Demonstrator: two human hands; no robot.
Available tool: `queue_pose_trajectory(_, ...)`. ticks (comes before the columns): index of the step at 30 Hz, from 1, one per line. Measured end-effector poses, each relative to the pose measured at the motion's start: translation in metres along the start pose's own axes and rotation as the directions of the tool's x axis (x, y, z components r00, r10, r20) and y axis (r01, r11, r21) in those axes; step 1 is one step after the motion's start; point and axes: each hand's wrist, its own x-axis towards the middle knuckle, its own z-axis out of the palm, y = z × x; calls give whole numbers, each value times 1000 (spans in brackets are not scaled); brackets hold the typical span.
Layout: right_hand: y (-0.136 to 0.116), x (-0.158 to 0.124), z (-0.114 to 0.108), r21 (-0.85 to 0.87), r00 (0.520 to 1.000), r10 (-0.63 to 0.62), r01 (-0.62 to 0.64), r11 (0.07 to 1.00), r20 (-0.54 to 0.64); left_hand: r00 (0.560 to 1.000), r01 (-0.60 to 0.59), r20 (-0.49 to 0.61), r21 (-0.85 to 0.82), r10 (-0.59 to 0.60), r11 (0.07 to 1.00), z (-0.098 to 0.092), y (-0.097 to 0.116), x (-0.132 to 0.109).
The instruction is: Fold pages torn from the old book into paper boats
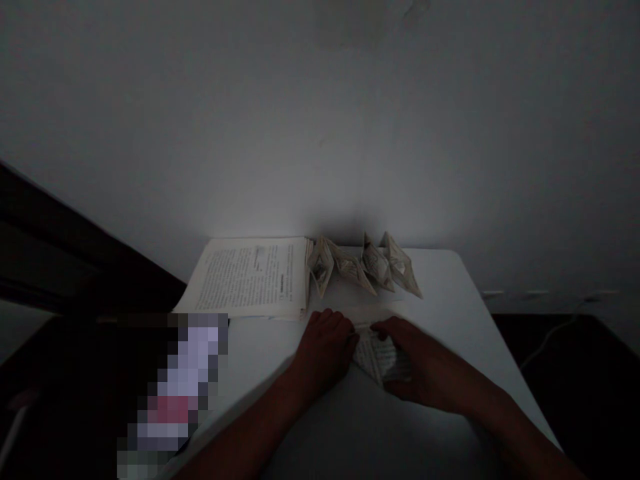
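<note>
A folded sheet of printed paper (376, 353) lies low over the white table between my two hands. My left hand (327, 343) is closed on its left edge, fingers curled and knuckles up. On the paper's right side is my right hand (425, 367), thumb and fingers bent round it, gripping its edges. Behind my hands stand several folded paper boats (379, 267) in a row, made of the same printed paper. The undersides of my fingers are hidden, and the dim light blurs the fold lines.
A stack of loose printed pages (245, 277) sits at the table's back left, touching the leftmost boat. A pixelated bright object (185, 380) is at the left edge. The white table (445, 280) meets a grey wall (320, 133). A thin cable (550, 337) hangs at right.
</note>
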Motion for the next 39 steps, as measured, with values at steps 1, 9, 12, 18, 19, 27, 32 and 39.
queue_pose_trajectory(1,0,0,0,-2,1000,0,0,1000,-3,1000,-5,-4,4,5,1000,0,0,0)
queue_pose_trajectory(9,2,0,-1,35,1000,7,-7,999,1,999,-29,-15,33,30,999,-3,1,3)
queue_pose_trajectory(12,3,1,0,33,1000,25,-25,999,-1,999,-33,-17,22,33,999,-3,1,3)
queue_pose_trajectory(18,1,2,4,-21,1000,16,-16,1000,-17,999,-20,-31,13,20,1000,-2,1,3)
queue_pose_trajectory(19,1,2,4,-30,1000,12,-13,999,-16,999,-16,-27,19,16,1000,-3,1,4)
queue_pose_trajectory(27,4,2,5,-48,1000,9,-10,999,-10,999,36,-11,29,-36,999,-3,5,5)
queue_pose_trajectory(32,5,1,7,-72,1000,10,-10,997,-8,999,38,-15,39,-38,999,-2,6,4)
queue_pose_trajectory(39,-2,2,4,-84,1000,-18,19,996,11,998,47,-37,42,-46,998,-1,5,4)
